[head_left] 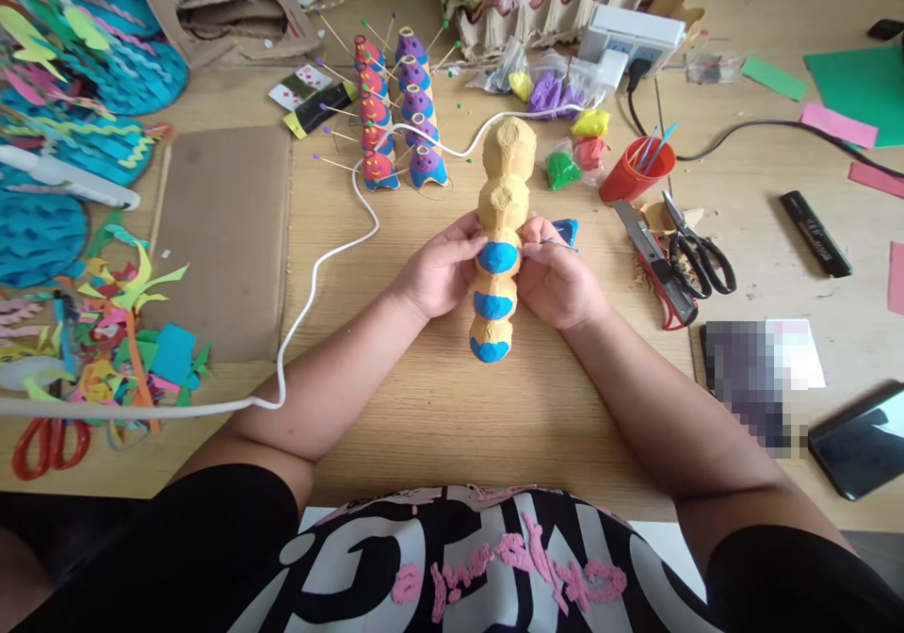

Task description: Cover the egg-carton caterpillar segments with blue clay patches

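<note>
A yellow-orange painted egg-carton strip (506, 204) stands out lengthwise in front of me, its row of bumps pointing up. Blue clay patches (498, 257) cover part of the three bumps closest to me; the two far bumps are plain. My left hand (444, 266) grips the strip's left side, thumb near the third bump. On the right side, my right hand (557, 275) is closed at the strip's edge, with a thin dark stick (565, 246) between its fingers. Just behind that hand lies a blue clay packet (566, 231), partly hidden.
Two painted egg-carton strips with pins (377, 115) stand at the back. A white cable (311, 303) crosses the table on the left. Right of me are an orange cup (637, 170), a box cutter (656, 266), black scissors (699, 247) and a phone (862, 440).
</note>
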